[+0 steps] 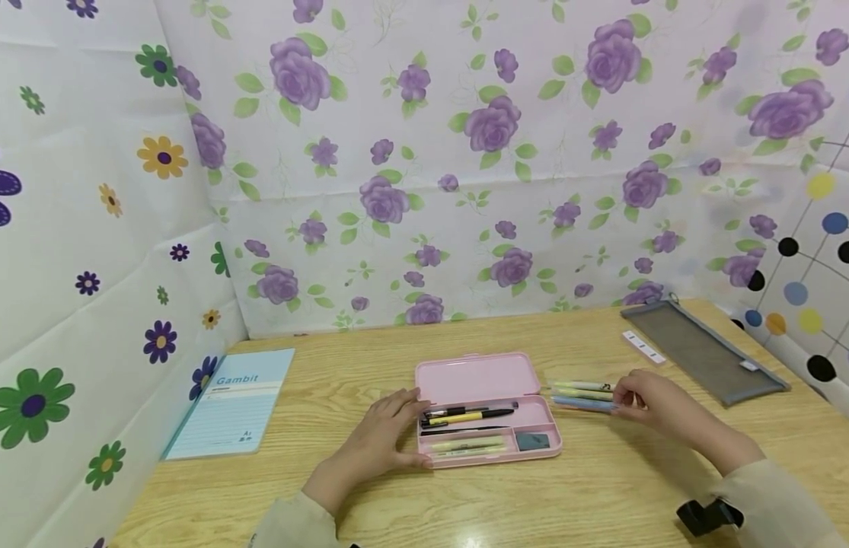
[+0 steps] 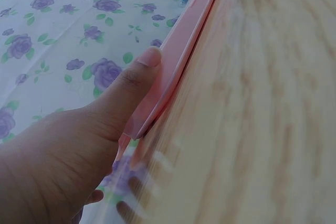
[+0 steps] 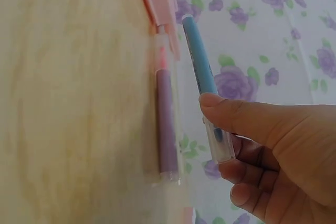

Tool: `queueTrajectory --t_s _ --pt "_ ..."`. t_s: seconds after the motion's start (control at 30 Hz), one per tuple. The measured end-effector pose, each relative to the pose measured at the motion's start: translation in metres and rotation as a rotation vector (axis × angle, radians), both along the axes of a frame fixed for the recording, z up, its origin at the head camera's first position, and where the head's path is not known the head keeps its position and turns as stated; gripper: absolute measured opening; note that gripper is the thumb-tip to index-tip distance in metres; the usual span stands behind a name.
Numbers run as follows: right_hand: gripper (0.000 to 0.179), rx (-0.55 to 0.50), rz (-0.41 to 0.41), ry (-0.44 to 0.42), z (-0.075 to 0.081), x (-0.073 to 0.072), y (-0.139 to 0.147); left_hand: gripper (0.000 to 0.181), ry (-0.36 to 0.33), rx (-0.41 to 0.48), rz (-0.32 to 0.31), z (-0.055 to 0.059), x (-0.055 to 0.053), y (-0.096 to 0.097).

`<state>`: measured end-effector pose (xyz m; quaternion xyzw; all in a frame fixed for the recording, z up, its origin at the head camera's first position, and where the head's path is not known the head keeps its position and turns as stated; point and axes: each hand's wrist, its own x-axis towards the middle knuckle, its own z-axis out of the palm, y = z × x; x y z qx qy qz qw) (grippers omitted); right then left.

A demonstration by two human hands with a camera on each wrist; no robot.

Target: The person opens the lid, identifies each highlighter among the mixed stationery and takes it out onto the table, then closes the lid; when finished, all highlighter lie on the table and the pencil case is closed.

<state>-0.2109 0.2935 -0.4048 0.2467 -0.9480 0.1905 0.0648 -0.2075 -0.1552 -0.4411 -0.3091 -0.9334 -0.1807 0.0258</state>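
A pink pencil case [image 1: 475, 377] lies with its lid raised back on the wooden table. In it are several black pens, one of them yellow and black [image 1: 468, 417], some pale yellow pens [image 1: 465, 447] and a grey-green eraser [image 1: 532, 441]. My left hand [image 1: 379, 430] holds the case's left end, thumb on the front wall [image 2: 170, 66] and fingers at the back corner. To the right of the case, my right hand [image 1: 653, 399] pinches a blue marker [image 3: 199, 56] by its clear-capped end. Just beside it lies a purple marker [image 3: 167, 119] on the table.
Yellow and green pens [image 1: 582, 392] lie right of the case. Farther right are a grey mesh pouch [image 1: 705, 350] and a small white strip [image 1: 643, 347]. On the left rests a light blue notebook [image 1: 235, 407]. Flowered cloth [image 1: 424, 152] hangs behind the table.
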Motion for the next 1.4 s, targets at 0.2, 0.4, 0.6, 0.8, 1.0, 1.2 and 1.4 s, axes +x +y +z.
queueTrajectory --t_s 0.2,0.4,0.6,0.8,1.0,1.2,1.4 --pt "0.015 0.008 0.013 0.027 -0.011 0.000 0.007 0.088 -0.004 0.001 -0.003 0.000 0.000 0.000" --pt "0.016 0.022 0.010 0.038 -0.018 -0.002 0.009 0.088 -0.014 0.004 -0.006 -0.001 0.000 -0.001" --pt "0.017 0.008 0.016 0.017 -0.022 -0.001 0.009 0.089 -0.009 0.000 -0.007 0.000 -0.001 -0.001" --pt "0.016 0.040 -0.014 -0.014 -0.022 -0.002 0.008 0.089 0.007 -0.004 -0.009 0.001 -0.002 0.000" --pt "0.017 0.062 -0.027 -0.023 -0.022 -0.003 0.007 0.088 0.011 -0.007 -0.002 -0.001 -0.002 0.000" --pt "0.018 0.083 -0.044 -0.024 -0.021 -0.002 0.005 0.088 0.011 -0.001 0.003 -0.002 -0.001 0.000" --pt "0.017 0.098 -0.040 -0.051 -0.020 -0.001 0.005 0.088 0.012 0.002 -0.002 -0.001 -0.001 0.000"
